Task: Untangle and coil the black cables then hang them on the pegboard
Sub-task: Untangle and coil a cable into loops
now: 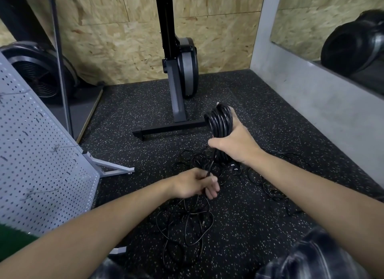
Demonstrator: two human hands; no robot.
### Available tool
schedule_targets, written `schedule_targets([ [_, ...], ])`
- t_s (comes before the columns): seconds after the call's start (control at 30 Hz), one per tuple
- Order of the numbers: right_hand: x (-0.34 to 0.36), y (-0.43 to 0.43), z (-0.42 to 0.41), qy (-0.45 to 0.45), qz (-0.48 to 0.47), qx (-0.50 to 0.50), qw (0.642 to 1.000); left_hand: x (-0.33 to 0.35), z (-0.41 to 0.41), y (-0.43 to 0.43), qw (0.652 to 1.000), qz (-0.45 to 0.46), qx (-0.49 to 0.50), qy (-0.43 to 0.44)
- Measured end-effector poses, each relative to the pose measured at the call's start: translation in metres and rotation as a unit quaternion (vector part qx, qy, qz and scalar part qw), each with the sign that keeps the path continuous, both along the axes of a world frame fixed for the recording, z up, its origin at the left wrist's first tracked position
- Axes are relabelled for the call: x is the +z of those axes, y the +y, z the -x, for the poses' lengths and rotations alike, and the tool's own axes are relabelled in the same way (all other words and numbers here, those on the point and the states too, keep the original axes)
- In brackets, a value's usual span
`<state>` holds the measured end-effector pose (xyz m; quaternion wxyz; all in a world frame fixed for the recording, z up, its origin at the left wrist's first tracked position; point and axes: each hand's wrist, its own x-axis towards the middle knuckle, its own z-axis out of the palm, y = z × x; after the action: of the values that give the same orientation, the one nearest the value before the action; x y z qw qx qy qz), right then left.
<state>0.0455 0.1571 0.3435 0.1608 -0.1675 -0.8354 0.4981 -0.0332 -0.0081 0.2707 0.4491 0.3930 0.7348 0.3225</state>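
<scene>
The coil of black cable (221, 120) stands nearly upright in the air above the floor, several glossy loops packed side by side, its top arching over the fingers that carry it. The right hand (235, 142) is wrapped around the lower half of that coil, thumb across the front, fingers curled behind (only a fingertip or two shows past the loops). Its forearm reaches in from the lower right, wrist slightly raised.

From the bottom of the coil a single strand (211, 164) drops down and left into the left hand (195, 184), which is closed around it, the cable running between thumb and curled fingers. That hand sits lower and nearer to the body than the right, knuckles turned to the left, the bare forearm stretching in from the lower left.

Below both hands the loose cables (187, 222) lie in a thin, overlapping tangle on the speckled black rubber floor (259, 226), spreading under the right forearm and off to the right as well.

The grey pegboard (37, 154) leans at the left edge on a triangular metal foot (113, 169), with a few hooks on its face. Beyond the coil stands a black and grey exercise machine (181, 70) against a chipboard wall (124, 39).
</scene>
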Motion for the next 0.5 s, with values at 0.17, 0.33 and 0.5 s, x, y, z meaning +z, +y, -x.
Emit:
schedule_targets([
  [0.17, 0.004, -0.001, -0.006, -0.082, -0.181, 0.009, 0.98, -0.002, 0.011, -0.009, 0.986, 0.03, -0.044, 0.16],
  [0.33, 0.001, 0.014, -0.005, -0.143, -0.278, -0.011, 0.95, 0.018, 0.017, -0.014, 0.958, 0.015, -0.071, 0.278],
  [0.5, -0.005, 0.024, -0.002, -0.162, -0.279, -0.013, 0.947, 0.044, 0.022, -0.015, 0.92, -0.081, -0.041, 0.382],
])
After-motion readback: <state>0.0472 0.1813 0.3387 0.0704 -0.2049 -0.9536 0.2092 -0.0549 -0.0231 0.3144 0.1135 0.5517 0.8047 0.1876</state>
